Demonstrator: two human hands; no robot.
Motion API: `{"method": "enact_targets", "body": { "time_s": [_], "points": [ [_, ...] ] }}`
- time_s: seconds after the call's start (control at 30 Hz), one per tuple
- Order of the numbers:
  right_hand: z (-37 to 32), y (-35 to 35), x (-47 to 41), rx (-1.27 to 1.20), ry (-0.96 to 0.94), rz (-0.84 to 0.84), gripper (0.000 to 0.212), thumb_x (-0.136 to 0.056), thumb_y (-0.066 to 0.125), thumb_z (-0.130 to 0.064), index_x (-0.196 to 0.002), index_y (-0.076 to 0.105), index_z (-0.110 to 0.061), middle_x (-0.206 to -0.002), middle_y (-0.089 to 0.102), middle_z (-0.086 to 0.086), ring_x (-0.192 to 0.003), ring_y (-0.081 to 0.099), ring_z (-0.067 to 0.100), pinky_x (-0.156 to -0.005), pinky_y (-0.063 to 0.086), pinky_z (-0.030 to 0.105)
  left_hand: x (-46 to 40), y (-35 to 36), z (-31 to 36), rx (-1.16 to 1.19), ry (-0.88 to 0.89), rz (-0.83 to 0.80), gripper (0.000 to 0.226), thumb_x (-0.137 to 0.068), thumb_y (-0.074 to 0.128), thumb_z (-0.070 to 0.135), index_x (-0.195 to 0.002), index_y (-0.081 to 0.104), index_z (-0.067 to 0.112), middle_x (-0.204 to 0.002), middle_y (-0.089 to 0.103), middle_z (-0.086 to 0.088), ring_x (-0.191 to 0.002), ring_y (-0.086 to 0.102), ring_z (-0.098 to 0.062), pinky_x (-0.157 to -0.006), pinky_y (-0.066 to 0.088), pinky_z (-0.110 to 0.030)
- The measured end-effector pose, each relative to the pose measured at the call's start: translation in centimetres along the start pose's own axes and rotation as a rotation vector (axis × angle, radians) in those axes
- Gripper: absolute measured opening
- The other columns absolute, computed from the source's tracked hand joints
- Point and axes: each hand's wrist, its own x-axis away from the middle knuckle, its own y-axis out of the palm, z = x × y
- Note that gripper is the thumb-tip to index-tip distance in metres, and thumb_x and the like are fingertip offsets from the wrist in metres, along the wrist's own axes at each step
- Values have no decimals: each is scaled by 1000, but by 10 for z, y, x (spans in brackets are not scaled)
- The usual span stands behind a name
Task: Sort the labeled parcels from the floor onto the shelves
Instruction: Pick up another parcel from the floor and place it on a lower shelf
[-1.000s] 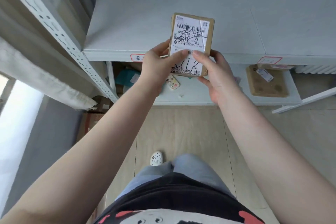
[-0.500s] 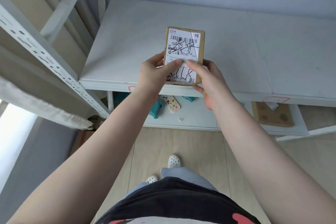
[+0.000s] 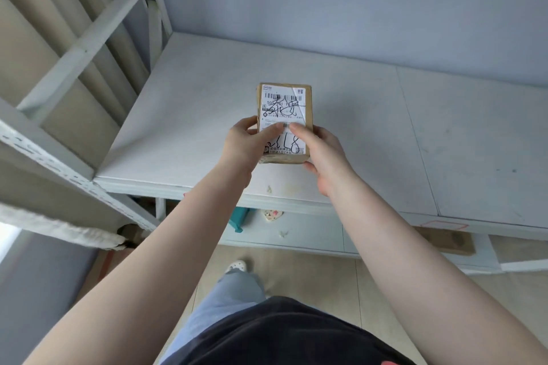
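Observation:
A small brown cardboard parcel (image 3: 284, 104) with a white shipping label and black handwriting is held over the white upper shelf (image 3: 184, 115), near its front edge. My left hand (image 3: 244, 142) grips its left side with the thumb on the label. My right hand (image 3: 321, 151) grips its right side and lower corner, thumb also on the label. I cannot tell whether the parcel's base touches the shelf board.
A red-outlined tag (image 3: 441, 224) sits on the shelf's front lip at the right. On the lower shelf lie a flat brown parcel (image 3: 444, 241), a teal item (image 3: 239, 218) and a small patterned packet (image 3: 272, 215). A white slotted upright (image 3: 59, 163) stands at the left.
Both hands have carried the parcel forward, from in front of the shelf edge to over the upper shelf board. My view has risen, so more of the wall shows.

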Motion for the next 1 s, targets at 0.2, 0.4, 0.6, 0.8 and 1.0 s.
{"method": "enact_targets", "body": {
  "time_s": [0.2,0.4,0.6,0.8,1.0],
  "points": [
    [2,7,-47,57,-10,97,70,-73,70,-52,-134,50,-22,-126,63,-1,-115,60,20,-99,46,42,-53,14,-1,-135,-16,-8,70,-82,73,36,-139,38,19,-119,69,-8,-104,69,-24,-80,54,-32],
    [6,-8,-75,120,-85,-2,56,-84,61,-46,-132,52,-21,-123,66,-3,-114,61,15,-82,44,27,-84,15,2,-281,-27,-234,70,-83,75,33,-143,41,20,-121,65,-3,-94,64,-9,-67,43,-16],
    [19,-34,-100,222,-162,-125,65,-82,71,-16,-141,44,-17,-132,62,0,-114,62,11,-90,48,22,-109,16,-13,-384,99,-269,88,-75,82,9,-150,39,26,-119,63,2,-102,62,-13,-73,46,-13],
    [23,-36,-123,435,-281,40,67,-69,78,-35,-129,54,-15,-115,70,3,-98,70,19,-94,54,40,-135,23,-22,-426,160,-221,90,-73,84,13,-150,40,27,-121,66,2,-103,65,-14,-99,51,-33],
    [12,-37,-145,551,-313,47,60,-68,77,-40,-119,61,-13,-111,74,3,-94,71,21,-88,55,41,-157,31,-22,-465,184,-184,88,-69,86,21,-146,46,28,-122,69,4,-110,65,-13,-99,52,-35]
  ]
}}
